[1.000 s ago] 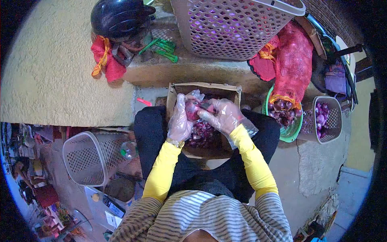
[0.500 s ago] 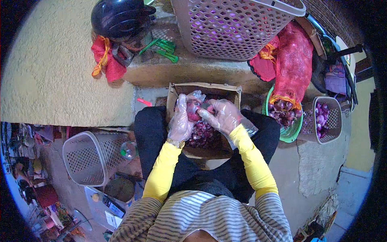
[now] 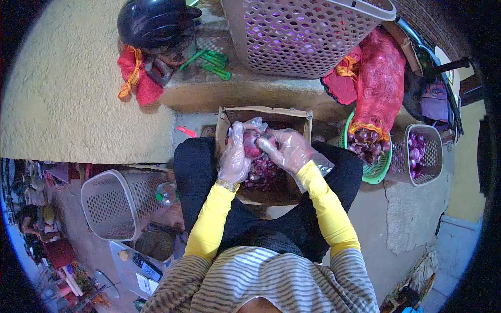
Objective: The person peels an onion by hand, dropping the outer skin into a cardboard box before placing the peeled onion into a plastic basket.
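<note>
In the head view, both my hands wear clear plastic gloves over a cardboard box point(image 3: 292, 117) between my knees. My left hand point(image 3: 234, 156) is closed around a red onion point(image 3: 252, 144). From the other side, my right hand point(image 3: 288, 149) is pinched against the onion, thumb on its skin. Something small and dark shows at those right fingers; I cannot make out what it is. Below the hands, purple onion skins point(image 3: 260, 175) lie in the box.
A large plastic basket point(image 3: 292, 41) stands on the ledge ahead. To the right, a red mesh sack point(image 3: 381, 78) of onions spills into a green basket point(image 3: 387, 167), beside a smaller basket point(image 3: 437, 161) of onions. An open basket point(image 3: 130, 208) lies left, near a plastic bottle point(image 3: 166, 194).
My right fingers have shifted slightly against the onion, and the onion has turned a little in my left hand. Everything around stays where it was.
</note>
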The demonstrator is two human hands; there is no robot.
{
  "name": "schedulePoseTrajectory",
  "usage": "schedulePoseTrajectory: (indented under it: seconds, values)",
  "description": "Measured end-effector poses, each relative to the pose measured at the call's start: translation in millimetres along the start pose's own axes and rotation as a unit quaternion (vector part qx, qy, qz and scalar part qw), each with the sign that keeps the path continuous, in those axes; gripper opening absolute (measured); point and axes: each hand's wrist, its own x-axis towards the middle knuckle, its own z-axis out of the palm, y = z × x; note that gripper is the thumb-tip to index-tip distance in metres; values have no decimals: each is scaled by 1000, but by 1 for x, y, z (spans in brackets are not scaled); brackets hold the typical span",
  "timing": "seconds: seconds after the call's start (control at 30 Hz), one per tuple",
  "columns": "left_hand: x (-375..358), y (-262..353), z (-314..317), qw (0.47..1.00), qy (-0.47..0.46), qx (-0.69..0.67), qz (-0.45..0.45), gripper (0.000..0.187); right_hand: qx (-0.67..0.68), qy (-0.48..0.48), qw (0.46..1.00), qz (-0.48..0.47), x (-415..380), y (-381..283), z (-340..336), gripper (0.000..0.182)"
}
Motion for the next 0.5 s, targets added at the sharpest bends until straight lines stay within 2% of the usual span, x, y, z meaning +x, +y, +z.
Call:
schedulePoseTrajectory:
  seconds: [0.23, 0.3, 0.5]
  values:
    - [0, -1, -6, 1000, -12, 17, -16, 51, -35, -4, 999, -21, 0, 1, -2, 45]
    - [0, -3, -4, 999, 39, 29, -19, 52, -79, -31, 995, -47, 1, -1, -5, 49]
    - [0, 2, -1, 997, 56, -20, -49, 53, -79, -21, 994, -73, -3, -4, -3, 49]
